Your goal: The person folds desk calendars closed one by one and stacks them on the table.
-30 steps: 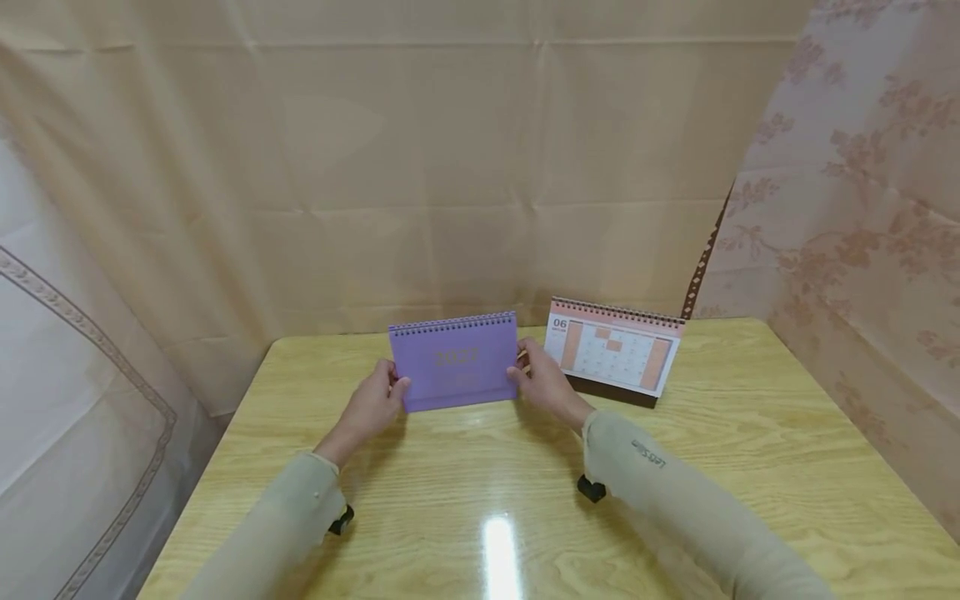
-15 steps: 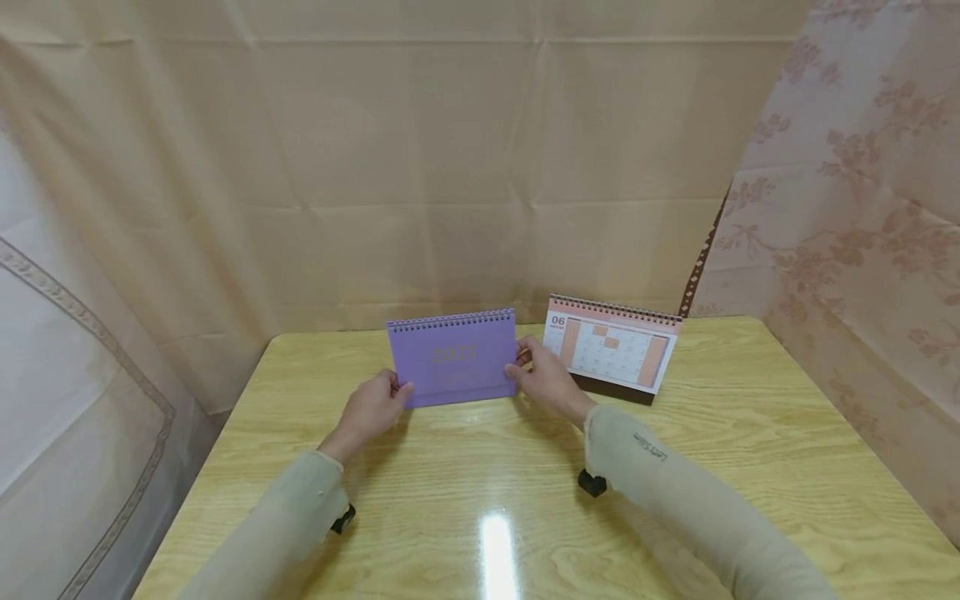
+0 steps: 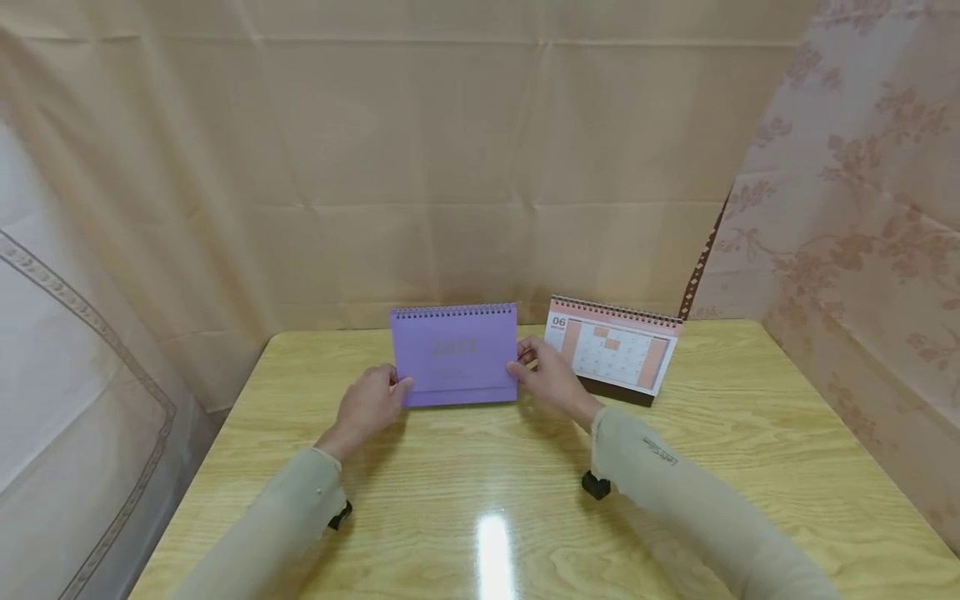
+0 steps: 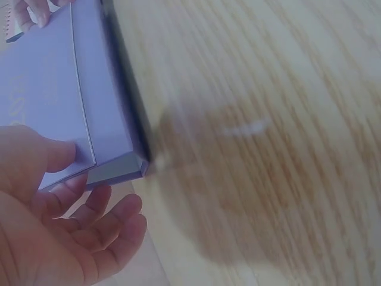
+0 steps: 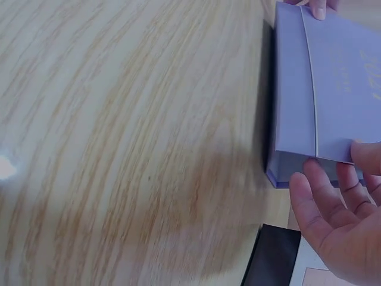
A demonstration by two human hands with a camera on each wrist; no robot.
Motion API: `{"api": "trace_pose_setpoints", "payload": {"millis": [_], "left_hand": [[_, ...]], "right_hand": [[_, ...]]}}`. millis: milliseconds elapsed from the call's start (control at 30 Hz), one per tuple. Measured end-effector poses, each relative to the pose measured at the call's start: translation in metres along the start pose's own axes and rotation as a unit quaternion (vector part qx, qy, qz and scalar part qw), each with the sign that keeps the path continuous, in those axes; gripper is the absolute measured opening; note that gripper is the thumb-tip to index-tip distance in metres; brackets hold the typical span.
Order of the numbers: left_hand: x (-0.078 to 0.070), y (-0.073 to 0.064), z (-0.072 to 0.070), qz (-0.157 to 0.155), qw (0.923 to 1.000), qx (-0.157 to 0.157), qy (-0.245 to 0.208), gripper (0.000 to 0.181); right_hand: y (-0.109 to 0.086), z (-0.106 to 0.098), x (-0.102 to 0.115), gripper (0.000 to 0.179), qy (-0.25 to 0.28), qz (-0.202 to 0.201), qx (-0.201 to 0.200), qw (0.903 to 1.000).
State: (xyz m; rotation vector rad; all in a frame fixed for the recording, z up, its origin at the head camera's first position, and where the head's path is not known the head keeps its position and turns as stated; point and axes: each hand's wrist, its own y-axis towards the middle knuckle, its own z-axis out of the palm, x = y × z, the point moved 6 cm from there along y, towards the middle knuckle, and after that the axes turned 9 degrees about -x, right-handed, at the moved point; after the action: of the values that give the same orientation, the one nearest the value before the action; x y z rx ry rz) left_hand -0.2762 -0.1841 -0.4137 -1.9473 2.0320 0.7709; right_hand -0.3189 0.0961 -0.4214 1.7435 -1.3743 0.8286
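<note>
A purple spiral-bound desk calendar (image 3: 456,367) with a gold year on its cover stands near the back of the table. My left hand (image 3: 372,405) pinches its left side low down, thumb on the front cover; the left wrist view shows the other fingers loosely bent by the side edge. At the opposite side my right hand (image 3: 551,379) pinches the calendar, with the thumb (image 5: 366,156) on the cover and fingers behind it. Just right of that hand stands a white and orange desk calendar (image 3: 611,350) showing 06, on a dark base.
The wood-grain table (image 3: 450,483) has a bright reflection near its front. A beige curtain (image 3: 420,167) hangs behind the table's back edge. Floral cloth (image 3: 862,233) drapes along the right, and white cloth (image 3: 67,392) hangs on the left.
The purple calendar has turned slightly and now stands squarer to the view, its left top edge a little higher. Both hands stay on its sides. The white and orange calendar has not moved.
</note>
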Motion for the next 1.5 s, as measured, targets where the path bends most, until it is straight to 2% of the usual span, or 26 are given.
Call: {"api": "trace_pose_setpoints", "payload": {"millis": [167, 333, 500, 700, 833, 1133, 1333, 1500], "left_hand": [[-0.002, 0.000, -0.002, 0.008, 0.9999, 0.000, -0.013, 0.030], [-0.005, -0.001, -0.007, -0.001, 0.9991, 0.009, -0.042, 0.028], [-0.009, -0.004, -0.011, 0.008, 0.9972, 0.008, -0.074, 0.024], [-0.010, -0.016, -0.014, 0.034, 0.9936, 0.009, -0.108, 0.021], [-0.011, -0.024, -0.018, 0.026, 0.9923, 0.005, -0.121, 0.022], [-0.019, -0.037, -0.030, 0.008, 0.9888, 0.018, -0.148, 0.029], [-0.026, -0.044, -0.033, -0.011, 0.9848, 0.028, -0.171, 0.031], [-0.031, -0.048, -0.035, -0.008, 0.9829, 0.029, -0.182, 0.038]], "right_hand": [[-0.005, -0.004, 0.004, 0.019, 0.028, 0.006, 0.007, 0.9996], [-0.011, -0.011, 0.006, 0.022, 0.076, 0.024, 0.019, 0.9966], [-0.017, -0.020, 0.007, 0.023, 0.111, 0.027, 0.024, 0.9931], [-0.026, -0.019, 0.002, 0.023, 0.147, 0.041, 0.054, 0.9867], [-0.032, -0.018, 0.005, 0.022, 0.168, 0.051, 0.065, 0.9822], [-0.048, -0.030, 0.013, 0.031, 0.171, 0.061, 0.086, 0.9797], [-0.057, -0.040, 0.017, 0.037, 0.182, 0.083, 0.106, 0.9741], [-0.059, -0.049, 0.019, 0.038, 0.180, 0.108, 0.107, 0.9719]]}}
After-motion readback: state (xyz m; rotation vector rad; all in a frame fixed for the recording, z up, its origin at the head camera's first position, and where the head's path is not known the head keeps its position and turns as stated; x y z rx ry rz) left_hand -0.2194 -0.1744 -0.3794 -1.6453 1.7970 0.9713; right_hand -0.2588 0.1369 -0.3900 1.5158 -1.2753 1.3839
